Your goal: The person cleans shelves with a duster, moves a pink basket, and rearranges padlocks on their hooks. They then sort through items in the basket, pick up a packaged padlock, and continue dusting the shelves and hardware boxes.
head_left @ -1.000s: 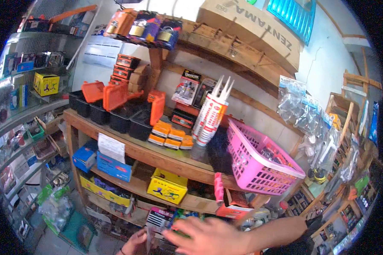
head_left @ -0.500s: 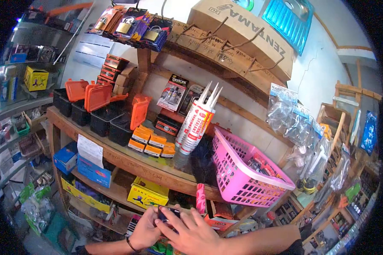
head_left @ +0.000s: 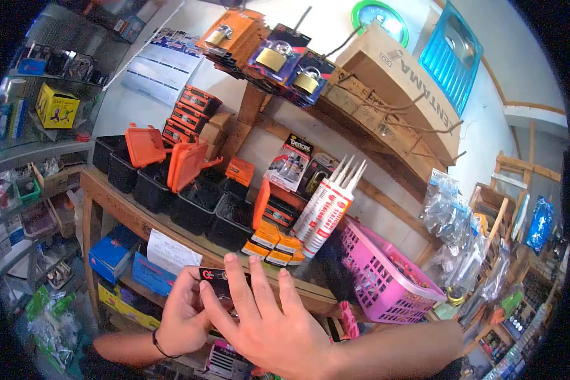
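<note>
A small black card-like pack [head_left: 215, 275] with a red mark near its upper left corner is pinched in my left hand [head_left: 182, 320]. My right hand [head_left: 269, 326] lies across the front of it, fingers stretched out and spread, the index fingertip right at the pack. Most of the pack's lower part is hidden behind the right fingers. Beyond the fingertips is the edge of a wooden shelf [head_left: 123, 206], with small orange-and-white boxes [head_left: 272, 244] and several open black bins [head_left: 193, 206] with orange lids on top.
White silicone sealant tubes [head_left: 323, 215] stand beside a pink basket [head_left: 386, 278] on the right. Carded padlocks [head_left: 272, 58] hang overhead near a long cardboard box [head_left: 399, 82]. Blue boxes [head_left: 111, 253] and a paper sheet [head_left: 171, 251] are below the shelf edge at left.
Both hands, with the pack, have come up and appear larger, and the right fingers are more spread. The view has shifted, so the shelf goods sit lower and further right.
</note>
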The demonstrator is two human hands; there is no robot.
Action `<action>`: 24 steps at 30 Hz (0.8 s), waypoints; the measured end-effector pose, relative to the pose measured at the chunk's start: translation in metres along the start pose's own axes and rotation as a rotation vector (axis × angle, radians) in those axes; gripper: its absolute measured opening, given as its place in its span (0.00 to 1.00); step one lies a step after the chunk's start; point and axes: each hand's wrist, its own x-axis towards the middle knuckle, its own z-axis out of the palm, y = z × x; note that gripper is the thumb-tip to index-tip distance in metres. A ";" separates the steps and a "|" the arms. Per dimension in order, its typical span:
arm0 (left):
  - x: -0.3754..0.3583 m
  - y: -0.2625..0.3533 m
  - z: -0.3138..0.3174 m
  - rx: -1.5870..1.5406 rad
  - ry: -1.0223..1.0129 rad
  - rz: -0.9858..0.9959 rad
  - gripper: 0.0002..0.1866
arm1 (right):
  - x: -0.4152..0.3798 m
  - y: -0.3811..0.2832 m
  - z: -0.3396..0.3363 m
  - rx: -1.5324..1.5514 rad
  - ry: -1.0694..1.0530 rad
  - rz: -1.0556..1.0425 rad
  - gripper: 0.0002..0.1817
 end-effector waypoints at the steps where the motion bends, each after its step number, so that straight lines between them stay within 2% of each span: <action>1: 0.005 0.005 -0.005 -0.012 -0.013 0.017 0.20 | 0.007 -0.001 0.000 0.020 0.018 0.004 0.24; 2: 0.011 0.010 -0.012 -0.014 -0.020 0.015 0.20 | 0.015 0.004 0.013 -0.051 0.060 -0.024 0.22; 4: 0.023 0.021 -0.023 0.099 -0.226 -0.006 0.26 | 0.018 0.012 0.021 -0.098 0.051 -0.016 0.20; 5: 0.029 0.029 -0.025 0.094 -0.236 -0.013 0.26 | 0.019 0.019 0.022 -0.142 0.046 -0.020 0.19; 7: 0.038 0.052 -0.029 0.573 -0.380 -0.061 0.31 | 0.023 0.034 0.025 -0.121 0.047 0.019 0.23; 9: 0.044 0.068 -0.029 0.660 -0.346 0.000 0.31 | 0.029 0.054 0.020 -0.187 -0.008 0.071 0.23; 11: 0.058 0.084 -0.033 1.132 -0.534 0.490 0.32 | 0.035 0.077 0.012 -0.212 -0.002 0.080 0.26; 12: 0.064 0.092 -0.032 1.152 -0.548 0.520 0.30 | 0.039 0.088 0.004 -0.200 -0.027 0.101 0.32; 13: 0.071 0.099 -0.030 1.148 -0.550 0.517 0.30 | 0.042 0.098 0.000 -0.234 0.014 0.127 0.34; 15: 0.088 0.113 -0.026 1.327 -0.465 0.662 0.29 | 0.049 0.122 -0.006 -0.284 0.107 0.169 0.37; 18: 0.121 0.124 -0.022 1.392 -0.334 0.895 0.26 | 0.059 0.151 -0.021 -0.296 0.215 0.231 0.34; 22: 0.144 0.140 -0.014 1.423 -0.251 0.919 0.24 | 0.075 0.180 -0.033 -0.196 0.300 0.303 0.33; 24: 0.149 0.148 -0.008 1.480 -0.232 1.002 0.25 | 0.082 0.190 -0.036 -0.214 0.323 0.334 0.33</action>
